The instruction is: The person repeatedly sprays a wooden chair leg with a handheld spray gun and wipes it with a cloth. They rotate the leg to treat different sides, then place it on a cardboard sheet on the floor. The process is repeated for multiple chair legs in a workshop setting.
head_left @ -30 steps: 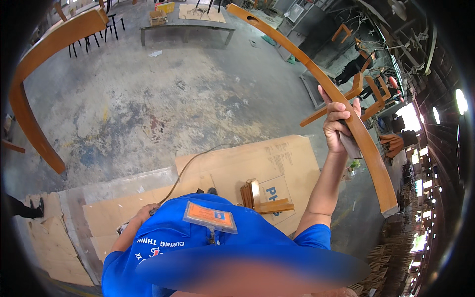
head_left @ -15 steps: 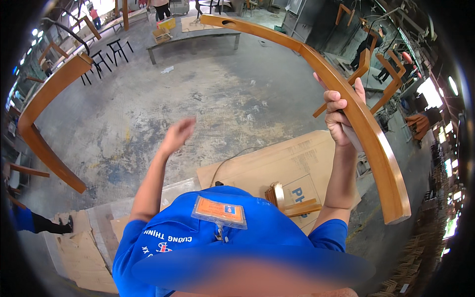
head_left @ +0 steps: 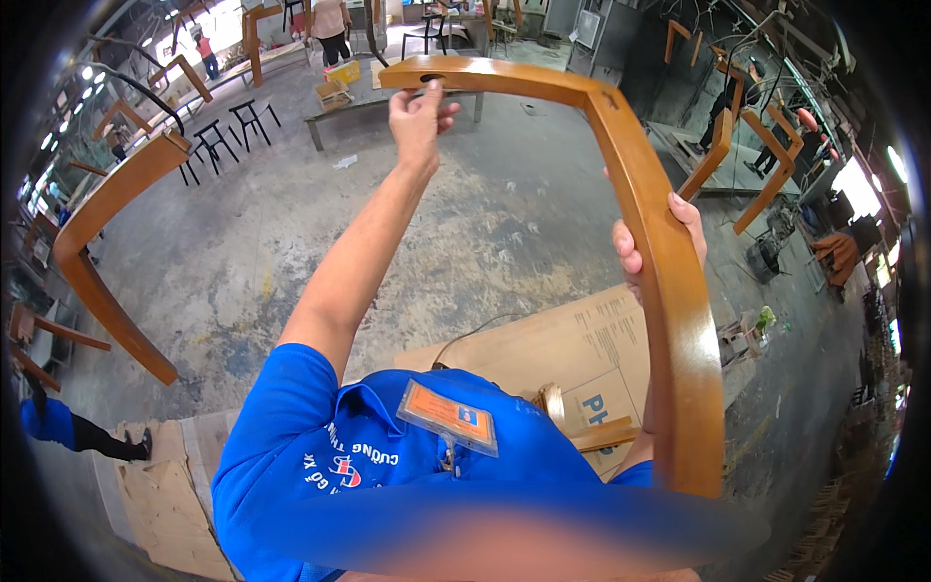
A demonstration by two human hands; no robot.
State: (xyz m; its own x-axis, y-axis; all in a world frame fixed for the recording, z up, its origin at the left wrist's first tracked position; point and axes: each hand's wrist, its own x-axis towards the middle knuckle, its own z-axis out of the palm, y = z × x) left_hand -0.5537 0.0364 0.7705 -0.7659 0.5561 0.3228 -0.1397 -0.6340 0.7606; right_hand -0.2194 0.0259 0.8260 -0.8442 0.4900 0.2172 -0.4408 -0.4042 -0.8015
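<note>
A bent, varnished wooden chair-frame piece (head_left: 635,184) is held up in front of me, its near end hanging over my right side. My right hand (head_left: 687,228) is wrapped round its long leg, fingers on one side and thumb on the other. At the far end is a dark oval slot. My left hand (head_left: 419,131) reaches up to that end with one digit on the wood at the slot and the other fingers curled below the piece. Whether any fingers press behind the wood is hidden.
Another bent wooden piece (head_left: 82,257) hangs at the left, and more frames (head_left: 713,155) hang at the right. Flattened cardboard (head_left: 543,335) with small wooden parts (head_left: 601,436) lies below me. A low table (head_left: 388,105) stands ahead. Other people (head_left: 58,427) are around.
My left hand has risen from over the floor to the slotted end. The wooden piece has swung so its near end moved left, and my right hand sits slightly lower in view.
</note>
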